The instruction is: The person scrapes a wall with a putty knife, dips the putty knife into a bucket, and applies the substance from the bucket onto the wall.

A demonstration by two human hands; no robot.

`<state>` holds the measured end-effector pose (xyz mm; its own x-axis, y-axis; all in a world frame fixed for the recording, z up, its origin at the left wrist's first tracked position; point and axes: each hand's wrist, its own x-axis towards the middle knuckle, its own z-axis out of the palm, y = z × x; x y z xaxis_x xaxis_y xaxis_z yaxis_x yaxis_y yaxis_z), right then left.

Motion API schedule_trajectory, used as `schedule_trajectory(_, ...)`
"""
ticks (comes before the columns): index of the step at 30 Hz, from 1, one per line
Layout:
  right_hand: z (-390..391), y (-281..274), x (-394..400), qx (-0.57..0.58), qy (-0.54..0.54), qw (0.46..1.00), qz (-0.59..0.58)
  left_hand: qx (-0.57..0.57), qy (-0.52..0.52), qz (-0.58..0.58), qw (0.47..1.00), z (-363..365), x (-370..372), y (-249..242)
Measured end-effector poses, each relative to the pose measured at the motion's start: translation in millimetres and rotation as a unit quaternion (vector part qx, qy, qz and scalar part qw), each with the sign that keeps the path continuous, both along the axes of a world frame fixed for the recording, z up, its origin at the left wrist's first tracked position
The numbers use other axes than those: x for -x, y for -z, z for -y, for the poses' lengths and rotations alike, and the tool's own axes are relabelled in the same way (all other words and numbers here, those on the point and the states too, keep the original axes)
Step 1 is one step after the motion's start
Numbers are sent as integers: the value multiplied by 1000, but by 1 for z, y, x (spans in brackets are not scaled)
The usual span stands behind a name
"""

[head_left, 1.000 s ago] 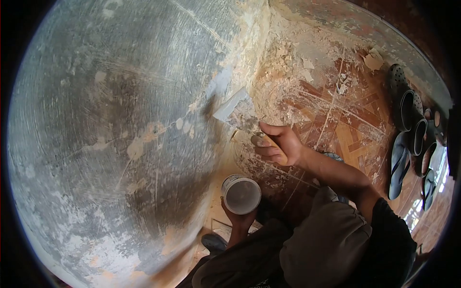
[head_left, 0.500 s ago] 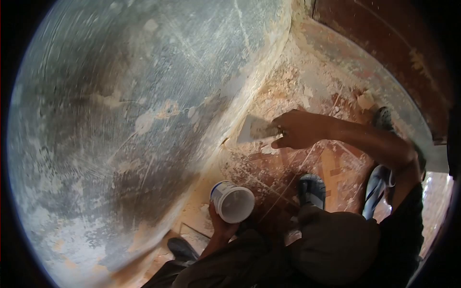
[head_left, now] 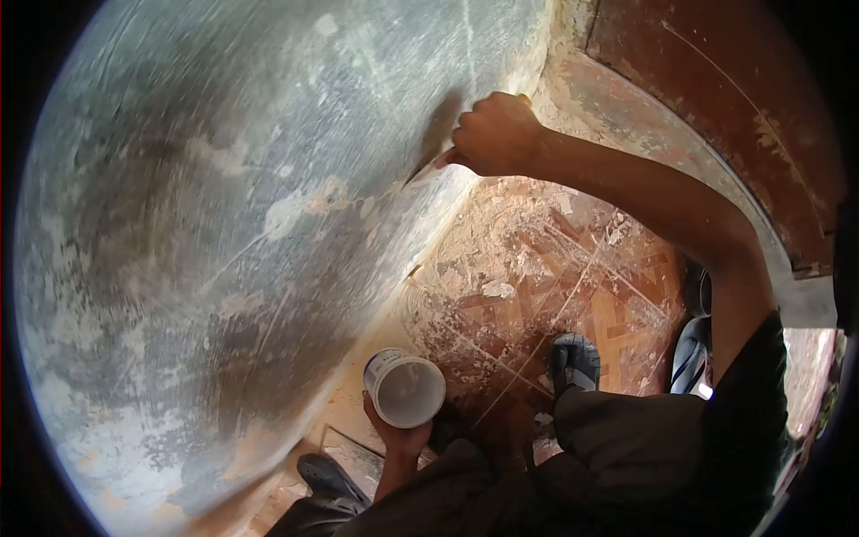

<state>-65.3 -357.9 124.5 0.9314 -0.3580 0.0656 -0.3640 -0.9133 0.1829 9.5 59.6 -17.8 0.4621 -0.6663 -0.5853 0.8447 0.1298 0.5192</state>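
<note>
Grey wall (head_left: 224,295) now seems to meet our putty knife (head_left: 420,168) — just moved from over the floor (head_left: 501,295), so work is on the wall near its lower edge. Our right hand's (head_left: 497,134) fingers clench the putty knife; our left hand (head_left: 403,438) cups a white tub (head_left: 408,392).

Uneven daylight pales the wall (head_left: 242,188) just below the right fingers (head_left: 467,136); their dark shadow (head_left: 441,116) falls beside them, leftward. Far beneath them the trousers (head_left: 420,501) sink into dimness. Fisheye distortion bows everything inside black borders, and the wall's texture above-left looks slightly smeared.
</note>
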Motion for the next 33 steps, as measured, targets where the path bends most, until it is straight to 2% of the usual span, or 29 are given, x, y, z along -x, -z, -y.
schedule_trajectory(1, 2, -4, -3, 19, 2, 1000, 4, -27, 44, 122, 991, 4, 2, -5)
schedule_trajectory(3, 13, -6, -8, 22, 17, 1000, 10, -36, 68, 165, 983, 9, 5, -3)
schedule_trajectory(4, 14, -7, -9, 21, 25, 999, 14, -23, 48, 89, 995, 9, 5, -1)
schedule_trajectory(5, 15, -7, -6, -16, 93, 996, -9, -21, 49, 61, 997, 11, 4, 2)
schedule_trajectory(8, 31, 3, 10, 30, 73, 994, 81, -26, 66, 32, 997, 16, 1, 6)
schedule_trajectory(9, 38, 4, 15, 6, 93, 993, 68, -23, 59, 8, 998, 17, 0, 7)
schedule_trajectory(11, 51, 6, 35, 2, 57, 996, 74, 3, -16, -134, 991, 18, -4, 5)
schedule_trajectory(12, 54, 5, 45, 3, 37, 996, 78, 9, -18, -130, 991, 20, -5, 1)
schedule_trajectory(13, 56, 2, 54, -10, 22, 999, 34, 16, -22, -128, 991, 20, -2, -6)
schedule_trajectory(16, 42, 22, 45, 72, -92, 993, -30, 32, -15, -108, 993, 18, 4, -8)
schedule_trajectory(18, 21, 28, 19, 38, -135, 990, -16, 23, -2, -60, 998, 15, -1, 2)
schedule_trajectory(19, 13, 26, 6, -1, -125, 992, 30, 6, 3, -26, 1000, 9, -4, 14)
schedule_trajectory(20, 4, 21, -2, 6, -84, 994, 72, -11, 9, 8, 1000, 5, -6, 18)
schedule_trajectory(23, -12, 4, -13, 24, 16, 984, 178, 2, -36, -1, 999, 4, -7, 13)
schedule_trajectory(24, -11, 11, -13, 4, 25, 984, 176, -20, 10, 156, 987, 0, -7, 17)
schedule_trajectory(25, -8, 17, -13, -16, 34, 984, 177, -41, 57, 311, 948, -5, -11, 24)
schedule_trajectory(27, 1, 20, -14, -23, 73, 981, 177, -64, 102, 460, 879, -9, -20, 34)
schedule_trajectory(29, 10, 7, -10, -3, 133, 977, 167, -93, 103, 455, 880, -12, -18, 31)
schedule_trajectory(30, 29, 1, -3, -72, 159, 972, 160, -114, 104, 449, 880, -13, -16, 27)
schedule_trajectory(31, 42, -4, 8, -63, 169, 966, 184, -145, 100, 438, 882, 0, -8, 15)
schedule_trajectory(32, 47, -5, 24, -4, 190, 960, 205, -175, 97, 427, 882, 7, -3, 9)
schedule_trajectory(33, 62, -2, 38, 34, 136, 967, 213, -152, 93, 398, 900, 7, -1, 10)
